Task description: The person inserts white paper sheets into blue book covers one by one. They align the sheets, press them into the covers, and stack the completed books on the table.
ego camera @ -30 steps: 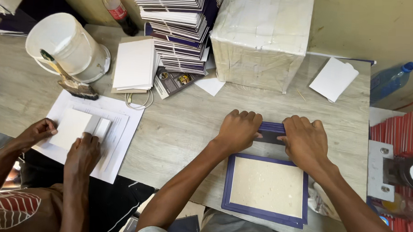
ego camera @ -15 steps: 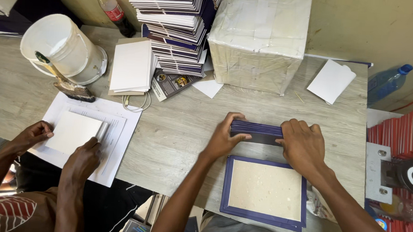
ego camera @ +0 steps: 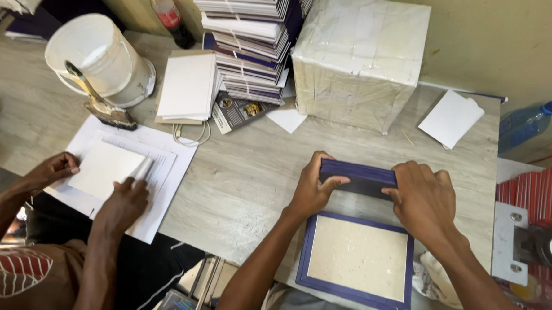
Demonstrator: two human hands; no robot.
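A dark blue book cover [ego camera: 353, 257] lies open on the wooden table [ego camera: 250, 172], its inner grey board edged in blue. Its far flap [ego camera: 359, 178] is folded up and toward me. My left hand [ego camera: 311, 190] grips the flap's left end, thumb on the near face. My right hand [ego camera: 423, 198] grips the flap's right end, fingers curled over its top.
A co-worker at left presses a white sheet [ego camera: 105, 166] on white paper with both hands. A white bucket [ego camera: 100, 57] with a brush [ego camera: 98, 101], a pile of white sheets [ego camera: 188, 86], stacked books [ego camera: 256, 42], a wrapped box [ego camera: 354, 59] and a blue bottle [ego camera: 525, 125] stand around.
My hands went from pressing flat on the cover's far edge to lifting and folding the flap toward me. The co-worker's hands shifted slightly on the white sheet.
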